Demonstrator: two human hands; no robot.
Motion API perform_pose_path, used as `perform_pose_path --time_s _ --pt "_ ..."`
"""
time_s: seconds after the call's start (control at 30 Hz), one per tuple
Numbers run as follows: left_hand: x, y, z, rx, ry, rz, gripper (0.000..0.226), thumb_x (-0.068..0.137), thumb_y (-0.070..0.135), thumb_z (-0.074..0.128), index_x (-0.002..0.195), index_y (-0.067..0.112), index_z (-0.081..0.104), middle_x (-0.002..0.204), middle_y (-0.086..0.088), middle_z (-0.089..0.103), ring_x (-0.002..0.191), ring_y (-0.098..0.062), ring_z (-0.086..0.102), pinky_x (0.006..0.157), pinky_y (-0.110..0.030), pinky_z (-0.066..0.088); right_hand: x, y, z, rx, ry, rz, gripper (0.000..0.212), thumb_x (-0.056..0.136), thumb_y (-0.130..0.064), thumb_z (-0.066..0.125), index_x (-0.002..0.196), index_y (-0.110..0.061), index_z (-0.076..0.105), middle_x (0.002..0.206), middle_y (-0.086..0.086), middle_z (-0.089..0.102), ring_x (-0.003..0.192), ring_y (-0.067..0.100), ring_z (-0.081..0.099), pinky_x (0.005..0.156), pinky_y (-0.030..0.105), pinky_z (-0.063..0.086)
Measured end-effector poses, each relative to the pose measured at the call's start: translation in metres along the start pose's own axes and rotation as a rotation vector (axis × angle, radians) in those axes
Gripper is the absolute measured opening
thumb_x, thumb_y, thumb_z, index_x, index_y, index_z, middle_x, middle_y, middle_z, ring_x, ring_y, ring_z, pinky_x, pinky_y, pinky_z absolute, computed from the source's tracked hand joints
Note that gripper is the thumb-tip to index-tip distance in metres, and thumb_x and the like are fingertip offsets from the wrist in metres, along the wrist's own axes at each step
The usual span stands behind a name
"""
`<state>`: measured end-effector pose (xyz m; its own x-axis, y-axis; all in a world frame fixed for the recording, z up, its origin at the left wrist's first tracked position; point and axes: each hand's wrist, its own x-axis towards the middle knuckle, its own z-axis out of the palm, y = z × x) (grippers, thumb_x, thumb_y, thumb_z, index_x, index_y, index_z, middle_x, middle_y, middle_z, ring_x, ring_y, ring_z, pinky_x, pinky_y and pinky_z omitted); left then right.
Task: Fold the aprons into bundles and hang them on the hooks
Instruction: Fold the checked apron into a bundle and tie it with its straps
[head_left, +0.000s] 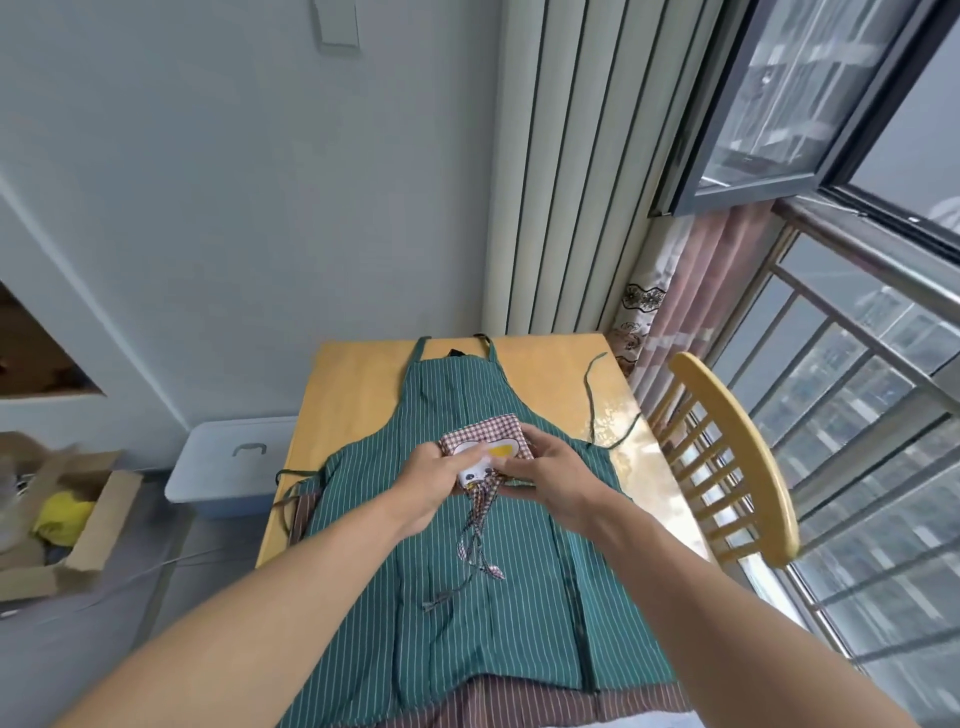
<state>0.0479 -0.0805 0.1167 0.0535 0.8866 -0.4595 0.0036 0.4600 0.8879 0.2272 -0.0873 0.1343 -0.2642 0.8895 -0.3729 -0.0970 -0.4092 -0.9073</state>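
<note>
A green striped apron (478, 597) lies spread flat on the yellow table (353, 384), bib at the far end. On top of it sits a small folded bundle of red-checked apron (485, 435) with a yellow and white print. My left hand (431, 480) grips the bundle's near left side. My right hand (553, 470) holds its right side, fingers curled over the edge. The checked ties (478, 530) trail toward me from under the bundle. No hooks are in view.
A brown striped cloth (498, 701) shows under the green apron's near hem. A yellow wooden chair (737, 457) stands at the table's right, by the window railing. Left of the table are a pale blue lidded bin (234, 462) and an open cardboard box (62, 509).
</note>
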Motion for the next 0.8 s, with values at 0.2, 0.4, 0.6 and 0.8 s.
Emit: perform_pose_path --time_s 0.2,0.4,0.6,0.8 --pt "0.010 0.023 -0.013 -0.029 0.055 -0.010 0.037 0.092 0.032 0.074 0.108 0.001 0.061 0.109 -0.019 0.073 0.094 -0.029 0.065 0.082 -0.040 0.049 -0.013 -0.001 0.022 -0.133 0.160 -0.008 0.050 0.079 -0.037 0.084 0.111 -0.009 0.059 0.094 0.004 0.064 0.086 0.018 0.068 0.084 0.038 0.062" --pt "-0.003 0.030 -0.013 -0.040 -0.075 -0.087 0.030 0.093 0.023 0.070 0.111 0.001 0.062 0.109 -0.016 0.074 0.097 -0.028 0.068 0.081 -0.039 0.053 -0.015 0.004 0.042 -0.350 0.246 -0.086 0.019 0.089 -0.031 0.078 0.099 -0.015 0.074 0.098 0.002 0.078 0.099 0.025 0.072 0.088 0.041 0.058" --pt "0.003 0.021 -0.022 0.003 -0.122 -0.133 0.038 0.083 0.010 0.077 0.116 -0.002 0.063 0.109 -0.013 0.075 0.106 -0.030 0.070 0.091 -0.042 0.057 -0.022 0.014 0.048 -0.446 0.287 -0.054 0.014 0.094 -0.029 0.072 0.092 -0.016 0.073 0.081 -0.003 0.073 0.065 0.012 0.061 0.066 0.029 0.048" --pt "0.047 -0.010 -0.046 0.014 -0.072 -0.116 0.096 0.041 0.034 0.098 0.122 0.002 0.059 0.120 -0.012 0.071 0.109 -0.030 0.068 0.099 -0.049 0.054 -0.037 0.003 0.052 -0.735 0.202 0.014 0.023 0.099 -0.033 0.066 0.093 -0.012 0.074 0.074 0.002 0.073 0.047 0.007 0.049 0.046 0.020 0.040"
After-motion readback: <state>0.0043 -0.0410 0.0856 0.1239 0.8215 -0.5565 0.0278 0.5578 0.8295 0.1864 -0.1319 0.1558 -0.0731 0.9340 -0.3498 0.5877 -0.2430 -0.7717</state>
